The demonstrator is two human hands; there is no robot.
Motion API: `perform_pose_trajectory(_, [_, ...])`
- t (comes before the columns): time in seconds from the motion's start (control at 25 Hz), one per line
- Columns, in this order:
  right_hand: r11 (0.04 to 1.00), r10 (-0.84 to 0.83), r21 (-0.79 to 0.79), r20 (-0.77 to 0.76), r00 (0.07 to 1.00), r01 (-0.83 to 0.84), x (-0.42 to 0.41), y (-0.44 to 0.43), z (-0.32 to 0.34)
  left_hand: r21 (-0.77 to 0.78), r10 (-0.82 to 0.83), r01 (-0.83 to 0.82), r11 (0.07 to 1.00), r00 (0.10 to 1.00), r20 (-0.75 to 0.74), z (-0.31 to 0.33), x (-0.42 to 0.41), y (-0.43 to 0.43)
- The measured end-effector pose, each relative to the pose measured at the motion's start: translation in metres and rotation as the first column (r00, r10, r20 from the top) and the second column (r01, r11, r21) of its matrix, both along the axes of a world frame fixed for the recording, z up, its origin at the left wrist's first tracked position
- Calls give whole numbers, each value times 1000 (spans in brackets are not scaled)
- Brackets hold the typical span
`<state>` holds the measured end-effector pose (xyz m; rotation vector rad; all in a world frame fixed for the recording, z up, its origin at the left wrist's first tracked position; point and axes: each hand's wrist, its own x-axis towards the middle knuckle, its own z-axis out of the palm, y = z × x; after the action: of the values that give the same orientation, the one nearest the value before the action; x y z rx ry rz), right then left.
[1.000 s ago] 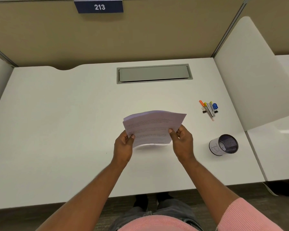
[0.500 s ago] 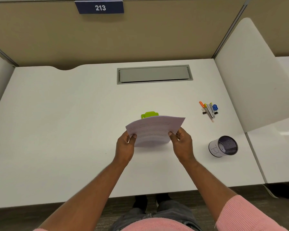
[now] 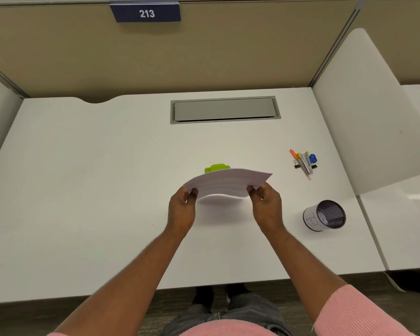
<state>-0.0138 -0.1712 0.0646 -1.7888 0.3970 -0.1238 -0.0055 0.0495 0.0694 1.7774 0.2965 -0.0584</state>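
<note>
Two hands hold one thin stack of printed paper (image 3: 228, 181) in the air above the white counter (image 3: 83, 190), near its middle. The left hand (image 3: 182, 209) pinches the stack's near left corner, thumb on top and the other fingers (image 3: 188, 198) curled beneath, forearm reaching in from the lower left. Between the hands the paper bows upward, tipped nearly flat, its far edge hiding part of a green clip (image 3: 216, 168) that lies on the counter just behind. The right hand (image 3: 267, 207) pinches the near right edge the same way, thumb over the sheet, its pink sleeve (image 3: 354, 311) at the lower right. Further right lie some markers and binder clips (image 3: 304, 162), well apart from the paper, and nearer the front edge a mesh pen cup (image 3: 325, 215).
</note>
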Motion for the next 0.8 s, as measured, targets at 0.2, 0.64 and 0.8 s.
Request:
perform_pose_trajectory(0.2, [998, 26, -49, -77, 997, -30, 4, -1, -4, 25, -48, 48, 999, 999, -18, -7, 4, -2])
perform_pose_trajectory(0.64, [998, 55, -38, 113, 992, -51, 37, 54, 28, -44, 131, -130, 990, 991, 21, 16, 23, 32])
perform_pose_trajectory(0.8, [998, 64, -28, 48, 997, -63, 44, 78, 10, -7, 215, -215, 977, 976, -19, 3, 22, 50])
